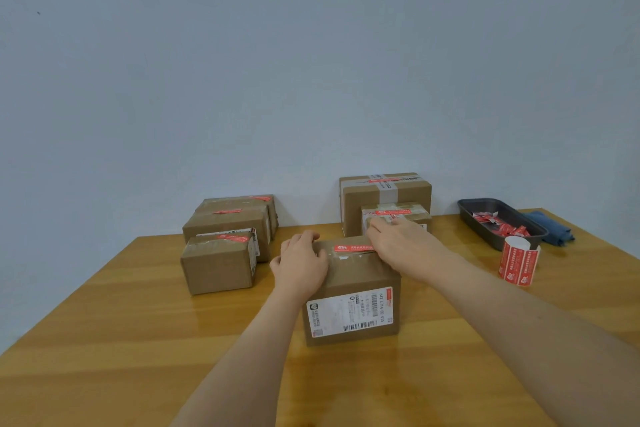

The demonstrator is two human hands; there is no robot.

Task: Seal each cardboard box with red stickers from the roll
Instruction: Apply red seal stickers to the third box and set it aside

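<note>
Wooden worktop, bare stretch nearest. Seven cardboard boxes; central box under both hands. Left hand fingers curled over its left top edge; right hand fingers flat, pressing red sticker. One sticker roll well right of fingers.

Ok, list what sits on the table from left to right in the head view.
Cluster of sealed boxes → left hand → box being sealed → right hand → sticker roll → dark tray of red backing scraps → blue cloth.
</note>
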